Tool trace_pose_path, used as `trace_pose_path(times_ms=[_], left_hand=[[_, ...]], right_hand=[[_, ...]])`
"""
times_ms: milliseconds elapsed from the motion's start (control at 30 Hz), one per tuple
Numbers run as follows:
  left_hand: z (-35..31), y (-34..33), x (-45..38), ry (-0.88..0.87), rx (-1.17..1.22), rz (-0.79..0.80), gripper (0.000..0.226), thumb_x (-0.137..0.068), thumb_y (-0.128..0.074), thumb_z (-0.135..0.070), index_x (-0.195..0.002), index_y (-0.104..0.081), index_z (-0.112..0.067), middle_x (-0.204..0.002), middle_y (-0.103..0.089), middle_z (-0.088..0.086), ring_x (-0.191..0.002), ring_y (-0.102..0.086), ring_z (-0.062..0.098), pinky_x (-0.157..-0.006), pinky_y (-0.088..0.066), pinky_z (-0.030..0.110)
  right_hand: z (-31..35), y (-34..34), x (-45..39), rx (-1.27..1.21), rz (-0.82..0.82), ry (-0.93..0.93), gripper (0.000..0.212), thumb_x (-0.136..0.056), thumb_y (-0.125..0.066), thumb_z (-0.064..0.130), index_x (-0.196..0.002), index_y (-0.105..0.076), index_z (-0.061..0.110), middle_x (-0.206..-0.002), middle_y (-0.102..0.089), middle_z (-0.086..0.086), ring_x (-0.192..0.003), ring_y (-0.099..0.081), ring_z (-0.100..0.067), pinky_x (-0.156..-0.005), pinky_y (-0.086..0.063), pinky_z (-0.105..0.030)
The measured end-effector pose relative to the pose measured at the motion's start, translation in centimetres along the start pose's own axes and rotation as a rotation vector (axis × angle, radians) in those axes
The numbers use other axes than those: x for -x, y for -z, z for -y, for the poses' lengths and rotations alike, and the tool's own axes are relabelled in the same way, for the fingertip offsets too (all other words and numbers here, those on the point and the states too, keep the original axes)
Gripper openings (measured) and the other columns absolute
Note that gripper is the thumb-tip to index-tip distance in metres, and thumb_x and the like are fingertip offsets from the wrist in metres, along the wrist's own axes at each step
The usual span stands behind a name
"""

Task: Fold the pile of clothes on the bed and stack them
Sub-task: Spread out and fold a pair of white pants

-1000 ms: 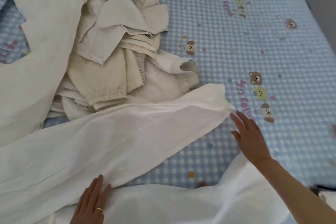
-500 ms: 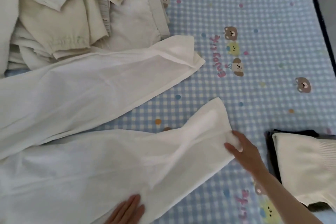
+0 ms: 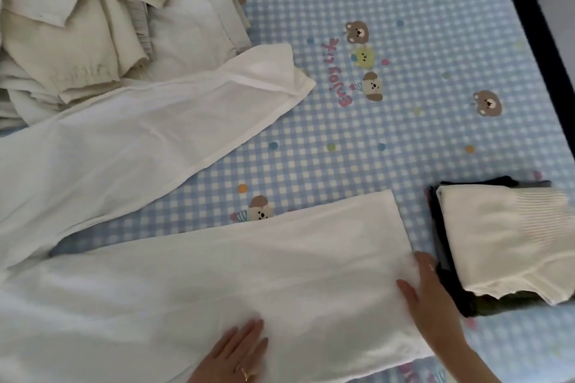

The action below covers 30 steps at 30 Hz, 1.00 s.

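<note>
Both hands have slid along the near trouser leg since half a second ago — its crumpled end now lies flat. Left hand (image 3: 231, 354), ring showing, rests palm-down and open on the white trousers (image 3: 217, 283); right hand (image 3: 431, 295) presses open-fingered on the cuff end, gripping nothing. Just right of that cuff sits the folded stack (image 3: 504, 242), a cream ribbed top over dark pieces. Beyond the near leg, the far leg (image 3: 149, 140) angles away, its hem curled over — that wants flattening. Thin, light, limp cloth by the look of it; I'd take it at hem and waistband, since it will likely sag anywhere else. Further off, the unfolded pile (image 3: 81, 28) of beige garments waits. Under it all, the bed (image 3: 404, 121) in blue gingham with bears — soft, slightly grippy, I'd guess — and a dark edge at the far right.
</note>
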<state>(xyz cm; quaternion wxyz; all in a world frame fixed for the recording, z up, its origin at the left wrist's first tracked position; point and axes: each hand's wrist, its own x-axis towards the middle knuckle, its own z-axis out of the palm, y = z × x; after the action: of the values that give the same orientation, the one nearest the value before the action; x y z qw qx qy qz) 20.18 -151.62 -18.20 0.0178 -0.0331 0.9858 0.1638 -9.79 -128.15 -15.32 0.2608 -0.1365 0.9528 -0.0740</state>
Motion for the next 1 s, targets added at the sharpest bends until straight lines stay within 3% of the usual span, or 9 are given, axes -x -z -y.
trace_pose_path(times_ms=[167, 233, 400, 500, 600, 700, 767, 900, 1000], left_hand=[[1.9, 0.5, -7.1, 0.257, 0.085, 0.158, 0.061, -0.100, -0.006, -0.034, -0.138, -0.044, -0.005, -0.148, -0.035, 0.012, -0.145, 0.002, 0.013, -0.112, -0.016, 0.033], [1.6, 0.7, -7.3, 0.266, 0.082, 0.166, 0.061, -0.100, -0.005, -0.034, -0.138, -0.042, -0.003, -0.147, -0.036, 0.013, -0.145, 0.005, 0.012, -0.112, -0.015, 0.033], [4.0, 0.3, -3.7, 0.518, 0.069, -0.049, 0.050, -0.100, -0.017, -0.025, -0.140, -0.035, 0.000, -0.148, -0.034, 0.016, -0.142, -0.019, 0.026, -0.115, -0.013, 0.037], [9.6, 1.7, -3.1, 0.745, -0.024, -0.143, 0.046, -0.094, -0.030, -0.013, -0.135, -0.043, 0.003, -0.142, -0.043, 0.021, -0.136, -0.033, 0.033, -0.114, -0.013, 0.041], [14.3, 3.0, -3.6, 0.757, -0.056, -0.049, 0.039, -0.087, -0.045, -0.018, -0.115, -0.063, 0.001, -0.107, -0.065, 0.020, -0.103, -0.059, 0.041, -0.099, -0.038, 0.052], [15.8, 3.7, -4.1, 0.656, -0.023, 0.014, 0.015, -0.083, -0.060, -0.011, -0.092, -0.070, -0.006, -0.082, -0.063, 0.011, -0.077, -0.061, 0.036, -0.074, -0.048, 0.045], [16.4, 4.1, -5.4, 0.719, -0.014, -0.034, 0.011, -0.077, -0.069, 0.004, -0.087, -0.069, -0.002, -0.080, -0.061, 0.014, -0.074, -0.060, 0.037, -0.070, -0.049, 0.043], [15.8, 3.9, -8.6, 0.894, -0.039, -0.201, 0.027, -0.079, -0.063, 0.008, -0.106, -0.063, 0.008, -0.110, -0.059, 0.028, -0.103, -0.056, 0.047, -0.088, -0.046, 0.050], [10.8, 0.8, -9.1, 0.737, 0.014, -0.199, 0.046, -0.090, -0.047, -0.010, -0.132, -0.045, 0.009, -0.141, -0.040, 0.029, -0.136, -0.032, 0.038, -0.114, -0.023, 0.046]], right_hand=[[-0.7, 0.2, -1.2, 0.286, -0.291, 0.026, 0.056, -0.088, -0.063, 0.010, -0.140, -0.042, 0.010, -0.121, -0.053, -0.024, -0.092, -0.058, -0.041, -0.074, -0.051, -0.048], [3.9, -1.7, -0.2, 0.283, -0.487, 0.165, 0.051, -0.092, -0.055, 0.022, -0.139, -0.043, 0.005, -0.135, -0.048, -0.023, -0.110, -0.052, -0.041, -0.086, -0.043, -0.052], [21.1, -12.3, 3.3, 0.217, -0.148, 0.891, 0.047, -0.096, -0.031, 0.029, -0.140, -0.044, 0.023, -0.149, -0.039, -0.005, -0.137, -0.037, -0.024, -0.109, -0.027, -0.055], [22.1, -9.8, -3.6, 0.326, -0.245, 0.767, 0.051, -0.087, -0.039, 0.009, -0.137, -0.050, 0.015, -0.141, -0.050, -0.006, -0.135, -0.040, -0.028, -0.108, -0.027, -0.058], [15.7, -4.4, -10.6, 0.419, -0.206, 0.667, 0.032, -0.086, -0.066, 0.026, -0.114, -0.063, 0.010, -0.112, -0.064, -0.012, -0.114, -0.057, -0.033, -0.107, -0.024, -0.060], [12.1, -0.7, -12.7, 0.453, 0.084, 0.875, 0.015, -0.082, -0.072, 0.020, -0.088, -0.062, 0.011, -0.085, -0.059, -0.007, -0.079, -0.061, -0.033, -0.083, -0.044, -0.044], [13.4, 0.1, -14.2, 0.421, 0.035, 0.848, 0.015, -0.078, -0.075, 0.009, -0.081, -0.060, 0.009, -0.080, -0.056, -0.008, -0.068, -0.060, -0.032, -0.070, -0.046, -0.039], [18.0, -3.0, -13.4, 0.300, -0.378, 0.535, 0.024, -0.083, -0.060, 0.006, -0.107, -0.063, 0.002, -0.118, -0.058, -0.023, -0.113, -0.056, -0.042, -0.104, -0.031, -0.052], [22.6, -10.5, -5.7, 0.234, -0.366, 0.737, 0.046, -0.092, -0.039, 0.025, -0.132, -0.051, 0.005, -0.144, -0.044, -0.016, -0.134, -0.039, -0.034, -0.111, -0.013, -0.054]])
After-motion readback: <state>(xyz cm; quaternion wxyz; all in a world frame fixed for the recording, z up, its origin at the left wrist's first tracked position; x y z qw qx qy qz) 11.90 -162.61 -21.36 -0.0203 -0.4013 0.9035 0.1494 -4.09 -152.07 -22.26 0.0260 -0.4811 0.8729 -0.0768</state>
